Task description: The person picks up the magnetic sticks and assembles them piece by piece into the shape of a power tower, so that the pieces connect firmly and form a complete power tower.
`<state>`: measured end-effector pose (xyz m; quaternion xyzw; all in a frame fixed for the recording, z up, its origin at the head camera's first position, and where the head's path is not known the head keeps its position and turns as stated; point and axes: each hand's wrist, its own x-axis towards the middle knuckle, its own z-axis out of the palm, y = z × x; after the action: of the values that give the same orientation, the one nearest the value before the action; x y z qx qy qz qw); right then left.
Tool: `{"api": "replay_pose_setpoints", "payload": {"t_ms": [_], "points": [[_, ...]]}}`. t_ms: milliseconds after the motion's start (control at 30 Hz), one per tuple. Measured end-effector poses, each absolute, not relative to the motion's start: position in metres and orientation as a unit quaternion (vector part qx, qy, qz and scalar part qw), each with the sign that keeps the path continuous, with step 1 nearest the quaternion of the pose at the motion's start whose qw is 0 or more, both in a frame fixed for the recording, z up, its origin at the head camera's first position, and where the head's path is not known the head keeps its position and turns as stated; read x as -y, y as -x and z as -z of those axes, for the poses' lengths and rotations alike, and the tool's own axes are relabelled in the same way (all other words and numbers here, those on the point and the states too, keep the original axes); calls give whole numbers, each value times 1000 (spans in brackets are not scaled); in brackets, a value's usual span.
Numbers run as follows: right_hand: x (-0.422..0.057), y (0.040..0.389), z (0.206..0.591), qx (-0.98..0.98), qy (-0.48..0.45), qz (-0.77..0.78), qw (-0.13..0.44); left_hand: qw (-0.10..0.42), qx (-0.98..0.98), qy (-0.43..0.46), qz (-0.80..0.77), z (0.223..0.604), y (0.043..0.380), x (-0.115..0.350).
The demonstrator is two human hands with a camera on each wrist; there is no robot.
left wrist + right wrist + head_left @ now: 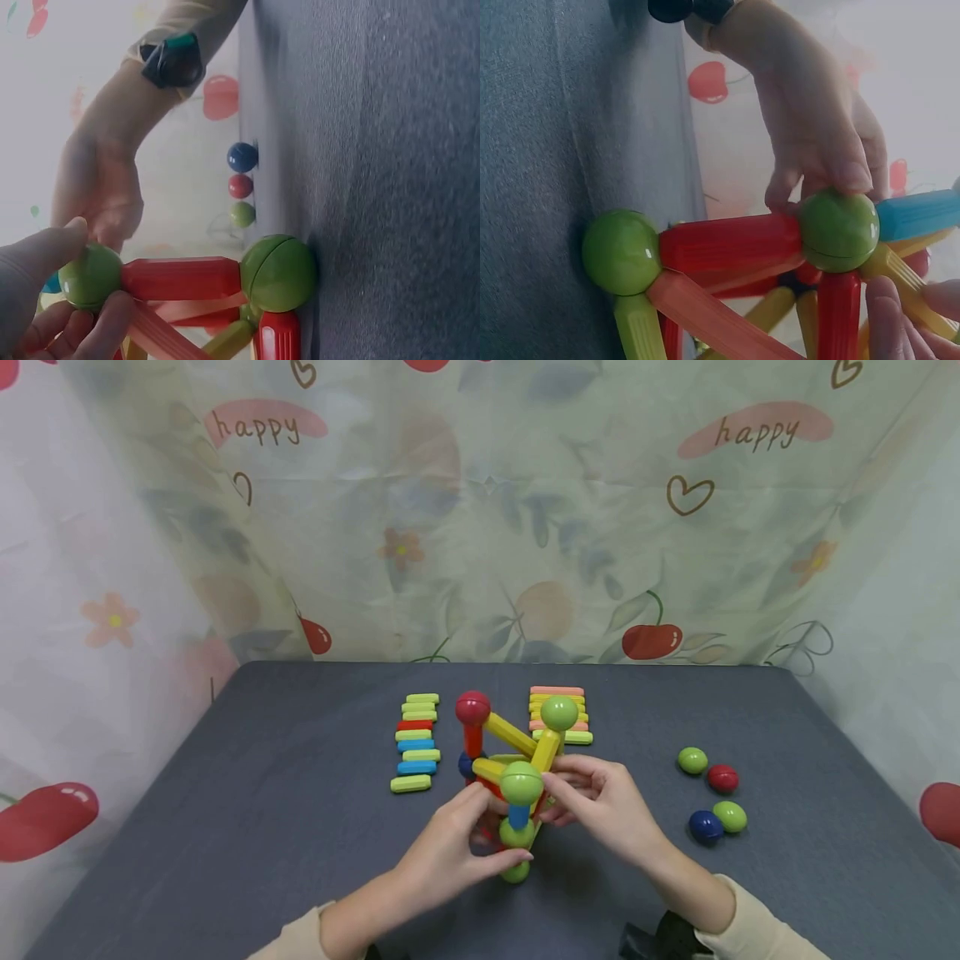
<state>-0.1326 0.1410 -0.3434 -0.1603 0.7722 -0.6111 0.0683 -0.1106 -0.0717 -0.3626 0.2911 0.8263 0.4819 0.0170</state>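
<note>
While the left hand (pixel 450 835) pinched a green ball (pixel 840 229) on the toy frame (pixel 473 740), right hand (pixel 611 810) pinched a yellow stick (pixel 898 274); frame stood on bench (pixel 262 810), loose balls (pixel 723 779) off right

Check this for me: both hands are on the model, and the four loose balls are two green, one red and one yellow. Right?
Not quite: the head view shows the fourth loose ball is blue, not yellow. The rest holds: left hand and right hand on the model, two green balls, one red ball.
</note>
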Motion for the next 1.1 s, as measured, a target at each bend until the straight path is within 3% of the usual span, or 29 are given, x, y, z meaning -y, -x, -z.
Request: {"api": "replay_pose_setpoints", "payload": {"t_ms": [300,433,567,700,767,833,1000,1100], "points": [[-146,138,341,-779,192,591,81,49,-823,-280,-492,362,104,68],[-147,140,341,-781,193,589,78,32,-820,-298,-487,362,106,72],[-146,140,341,-781,193,589,76,-22,-818,-302,-490,360,113,82],[-146,140,340,-778,198,590,80,-118,-825,-276,-480,358,127,97],[-147,140,340,-777,200,591,82,-142,-839,-255,-459,357,134,104],[-147,140,339,-776,202,591,83,-125,-854,-244,-443,357,141,110],[-147,140,340,-779,206,587,77,17,-850,-267,-454,361,154,115],[-148,140,341,-782,210,582,71,57,-835,-276,-472,365,160,113]]}}
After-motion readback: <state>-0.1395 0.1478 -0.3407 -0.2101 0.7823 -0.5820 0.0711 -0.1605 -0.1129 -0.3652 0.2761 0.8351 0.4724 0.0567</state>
